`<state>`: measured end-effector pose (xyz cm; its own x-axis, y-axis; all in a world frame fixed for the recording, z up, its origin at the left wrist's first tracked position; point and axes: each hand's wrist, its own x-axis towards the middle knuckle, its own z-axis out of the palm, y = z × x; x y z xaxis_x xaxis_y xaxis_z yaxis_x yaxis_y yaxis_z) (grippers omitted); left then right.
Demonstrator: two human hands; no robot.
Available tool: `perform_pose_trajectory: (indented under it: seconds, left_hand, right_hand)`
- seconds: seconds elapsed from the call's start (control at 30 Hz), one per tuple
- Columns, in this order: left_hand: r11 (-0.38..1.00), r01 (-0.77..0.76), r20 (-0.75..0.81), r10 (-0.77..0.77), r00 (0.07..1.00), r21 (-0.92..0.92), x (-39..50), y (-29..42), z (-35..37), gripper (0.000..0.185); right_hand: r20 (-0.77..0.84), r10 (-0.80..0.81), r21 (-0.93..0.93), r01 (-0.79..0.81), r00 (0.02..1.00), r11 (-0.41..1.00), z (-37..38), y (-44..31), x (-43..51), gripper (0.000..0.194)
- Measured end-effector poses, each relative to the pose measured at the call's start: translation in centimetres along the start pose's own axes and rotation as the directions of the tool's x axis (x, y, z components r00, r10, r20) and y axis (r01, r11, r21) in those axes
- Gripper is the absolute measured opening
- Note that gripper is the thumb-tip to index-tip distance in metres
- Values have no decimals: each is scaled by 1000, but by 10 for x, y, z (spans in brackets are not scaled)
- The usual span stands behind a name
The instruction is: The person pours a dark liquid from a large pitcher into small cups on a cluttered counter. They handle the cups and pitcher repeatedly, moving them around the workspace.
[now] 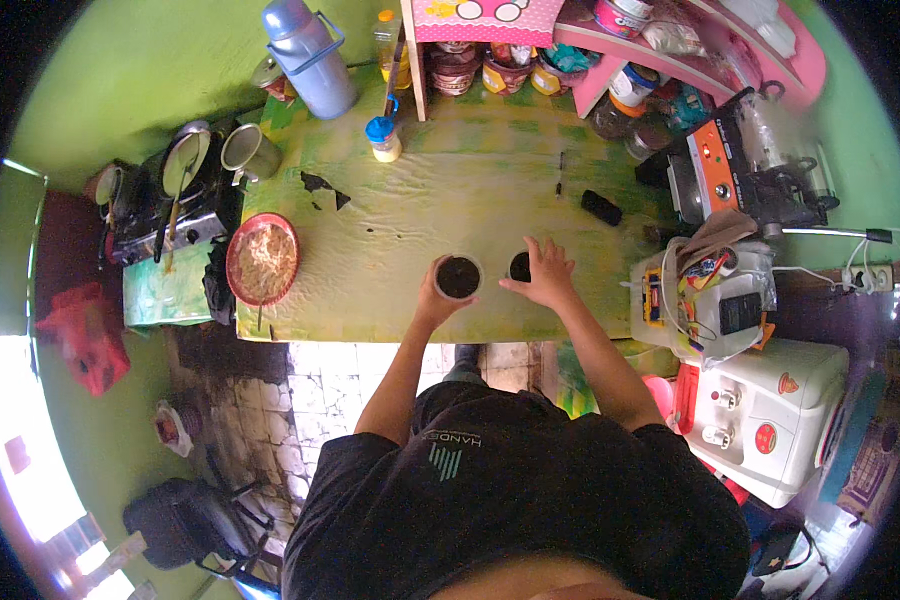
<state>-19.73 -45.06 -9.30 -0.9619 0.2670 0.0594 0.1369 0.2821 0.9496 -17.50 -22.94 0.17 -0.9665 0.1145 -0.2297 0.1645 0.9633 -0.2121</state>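
A round container with dark contents (458, 277), seen from above, is gripped at its left and near sides by my left hand (436, 294). To its right, a second round container with dark contents (520, 267) sits at my right hand (546, 274), whose thumb is at its near rim and whose fingers spread over its right side, partly hiding it. Whether the right hand grips it cannot be told. Both are over the near part of a table with a green and yellow cloth (420, 195). What the dark contents are is unclear.
Left on the table lies a red-rimmed dish (263, 259). Farther back stand a blue-lidded jar (383, 139) and a blue thermos flask (311, 64). A black object (601, 208) lies at the right, near a filled white basket (652, 292). A stove (172, 232) is far left.
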Motion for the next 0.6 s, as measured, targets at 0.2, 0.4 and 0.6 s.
perform_pose_trajectory:
  seconds: [0.2, 0.4, 0.6]
  left_hand:
    - [997, -15, -46, 12, 999, -70, -3, -11, 6, 75]
    - [988, 27, -34, -33, 999, -155, -20, 13, 4, 67]
    - [998, -3, 122, 10, 992, -58, -35, 102, -7, 71]
  right_hand:
    - [-382, -224, 206, 319, 897, 925, -21, 0, -29, 52]
    - [-427, -358, 287, 500, 830, 817, -22, 0, -74, 53]
    - [-252, -347, 602, 427, 903, 675, -34, -6, -104, 75]
